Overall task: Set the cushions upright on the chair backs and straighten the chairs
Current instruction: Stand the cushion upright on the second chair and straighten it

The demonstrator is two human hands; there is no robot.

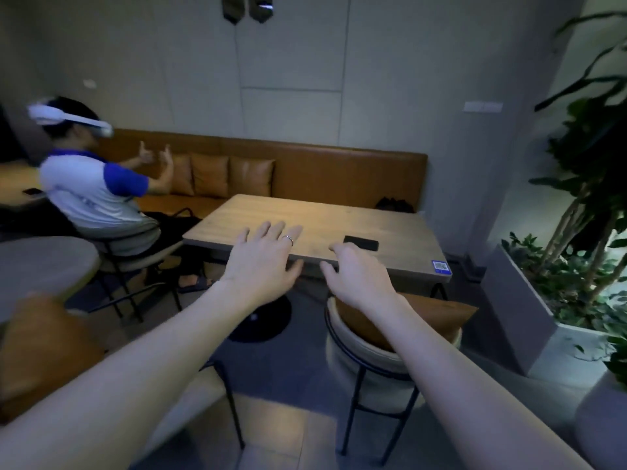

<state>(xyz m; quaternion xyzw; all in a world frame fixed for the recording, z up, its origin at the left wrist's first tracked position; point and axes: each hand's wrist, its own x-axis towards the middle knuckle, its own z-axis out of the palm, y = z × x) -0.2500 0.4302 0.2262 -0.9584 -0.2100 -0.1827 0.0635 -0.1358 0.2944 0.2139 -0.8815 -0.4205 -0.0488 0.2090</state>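
Note:
My left hand (pixel 263 257) and my right hand (pixel 356 273) reach forward in the air, fingers spread, holding nothing. Just below my right hand stands a cream chair with a black metal frame (pixel 364 359), and a brown cushion (pixel 431 315) leans on its seat against the back. A second brown cushion (pixel 40 351) sits at the lower left on another chair, blurred and partly hidden by my left arm. Three brown cushions (pixel 224 176) stand upright on the bench at the back.
A wooden table (pixel 339 225) with a dark phone (pixel 361 243) stands ahead, its black pedestal base (pixel 268 320) beneath it. A seated person with a headset (pixel 91 195) is at the left. A round table (pixel 40 266) lies left, planters with plants (pixel 559 283) right.

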